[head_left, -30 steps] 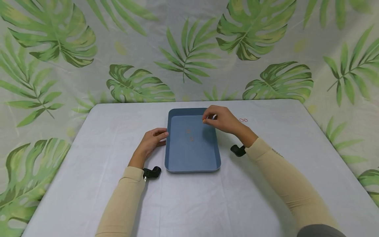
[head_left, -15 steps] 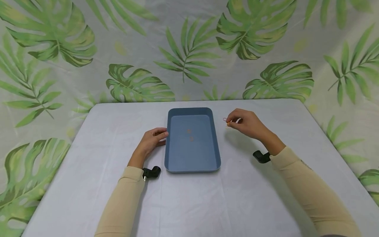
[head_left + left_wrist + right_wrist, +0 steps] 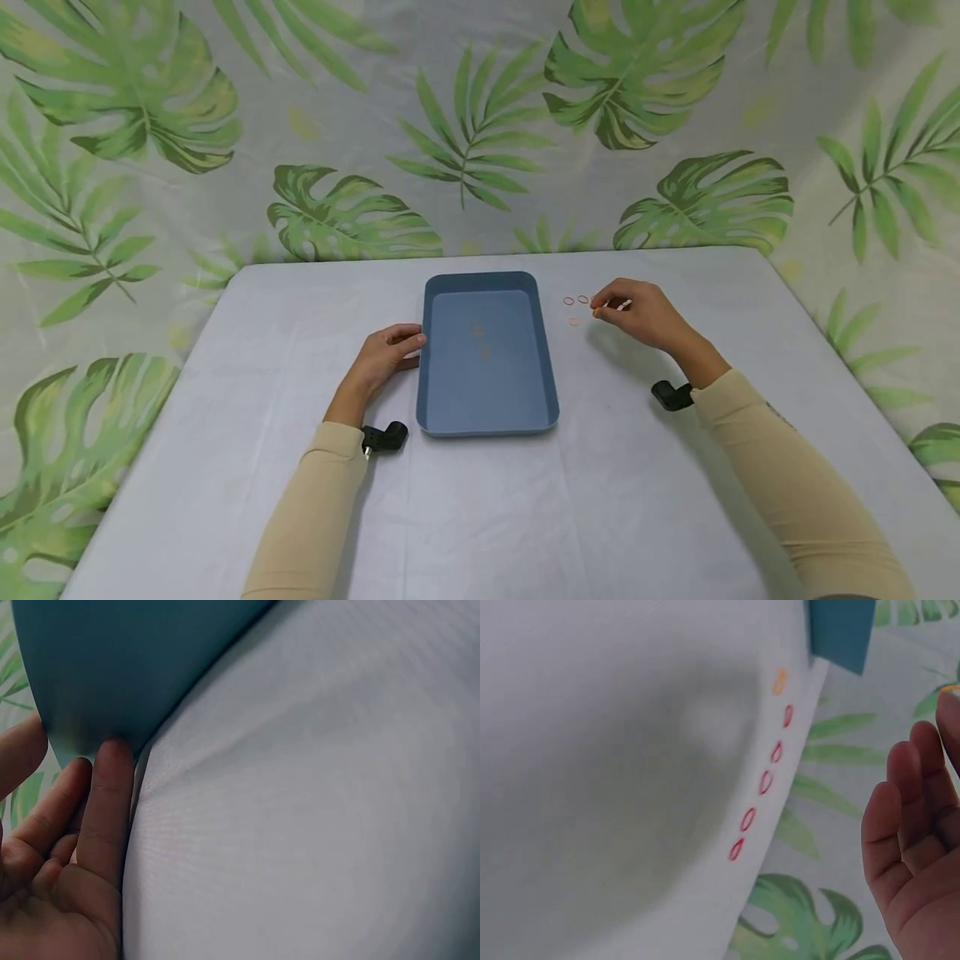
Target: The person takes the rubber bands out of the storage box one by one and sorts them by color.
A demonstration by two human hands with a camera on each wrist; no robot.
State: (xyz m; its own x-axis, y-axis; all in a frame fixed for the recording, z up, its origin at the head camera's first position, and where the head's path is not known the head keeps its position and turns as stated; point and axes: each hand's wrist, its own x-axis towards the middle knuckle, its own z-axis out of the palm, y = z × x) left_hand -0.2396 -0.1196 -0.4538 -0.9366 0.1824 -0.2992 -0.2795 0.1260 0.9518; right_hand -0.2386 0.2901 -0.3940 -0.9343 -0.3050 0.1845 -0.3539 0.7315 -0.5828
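Observation:
My left hand (image 3: 380,358) rests against the left wall of the blue tray (image 3: 487,400). In the left wrist view its fingertips (image 3: 112,754) touch the tray's outer wall. Two small tan-orange bands (image 3: 478,332) lie in the tray. Right of the tray my right hand (image 3: 647,315), just above the table, pinches an orange rubber band (image 3: 950,688) between thumb and fingertips; most of this band is hidden. Another orange rubber band (image 3: 573,321) lies on the table, close to several red rubber bands (image 3: 766,782) set in a row.
A white cloth covers the table (image 3: 487,517), and a leaf-print cloth (image 3: 480,100) hangs behind it. Each wrist wears a small black camera (image 3: 386,436). The red bands lie close to the table's far edge.
My right hand has moved from over the tray to the right, holding the orange band. More red bands and the orange one on the table are uncovered. My left hand has stayed put.

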